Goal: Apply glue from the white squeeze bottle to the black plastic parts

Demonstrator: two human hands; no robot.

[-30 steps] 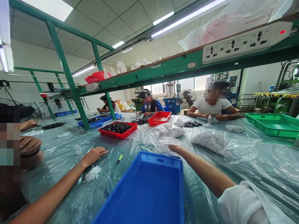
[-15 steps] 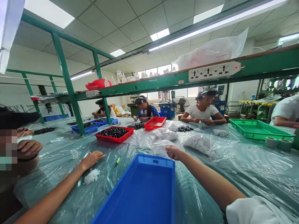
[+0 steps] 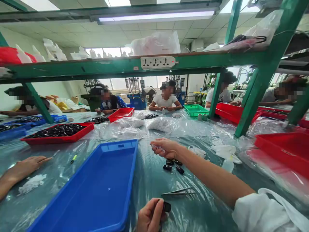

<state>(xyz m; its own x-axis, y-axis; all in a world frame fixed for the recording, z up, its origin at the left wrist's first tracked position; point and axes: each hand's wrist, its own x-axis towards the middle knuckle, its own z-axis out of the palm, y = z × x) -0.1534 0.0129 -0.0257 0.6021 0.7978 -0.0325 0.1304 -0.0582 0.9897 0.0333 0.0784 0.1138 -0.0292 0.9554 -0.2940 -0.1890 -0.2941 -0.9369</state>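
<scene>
My left hand is at the bottom edge, thumb and fingers closed on a small glossy black part. From the right reaches my right arm in a white sleeve. My right hand is curled around small white pieces, just beyond the blue tray's right rim. Several loose black parts lie on the plastic-covered table below my right wrist. Metal tweezers rest between my two hands. Partly behind my right forearm sits a heap of white pieces.
A large blue tray stands left of my hands. A neighbour's hand lies beyond it, near a white heap and a pen. A red tray holds black parts. Green shelf posts rise at right, beside a red tray.
The view has swung right. My left hand with the black part has come into view, as have the tweezers and loose black parts. White pieces now show in my right hand.
</scene>
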